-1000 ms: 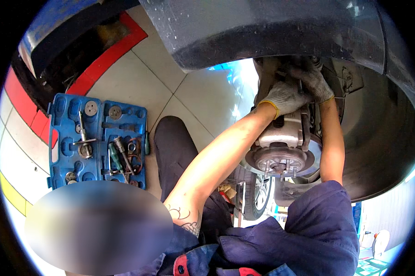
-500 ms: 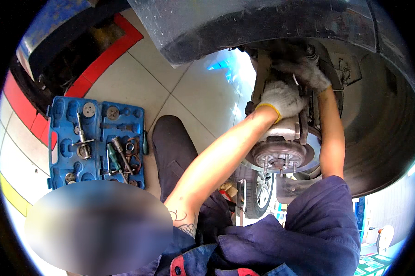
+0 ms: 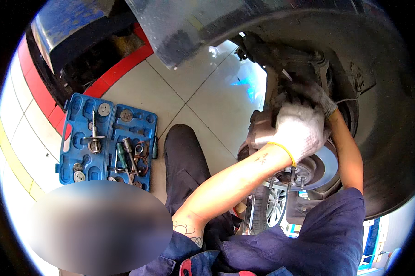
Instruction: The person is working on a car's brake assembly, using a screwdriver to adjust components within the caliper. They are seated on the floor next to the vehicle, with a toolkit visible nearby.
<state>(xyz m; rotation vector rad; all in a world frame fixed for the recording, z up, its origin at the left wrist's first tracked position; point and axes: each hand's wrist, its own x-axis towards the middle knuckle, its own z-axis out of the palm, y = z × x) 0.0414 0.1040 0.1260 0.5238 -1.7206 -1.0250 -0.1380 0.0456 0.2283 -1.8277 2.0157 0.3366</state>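
My left hand [image 3: 300, 131], in a white knit glove with a yellow cuff, is closed in front of the brake assembly. Its fingers curl away from view, and what they hold is hidden. Just behind it, my right hand [image 3: 318, 97], in a darker-looking glove, reaches into the shadow of the wheel well; its fingers are too dim to make out. Left of the hands is the brake caliper [image 3: 261, 131]. Below them shows the shiny brake disc [image 3: 329, 169], with the hub and its wheel studs [image 3: 302, 180] partly behind my left wrist.
A dark fender [image 3: 235, 20] arches over the hands. On the tiled floor at left lies an open blue tool case [image 3: 78, 109] with round discs, a screw spindle and hand tools. A wheel [image 3: 275, 206] stands below the hub. Red floor edging [image 3: 120, 64] runs at upper left.
My left hand has come down and nearer, now covering part of the disc and hub. My right hand has lowered beside it. The whole view has shifted somewhat.
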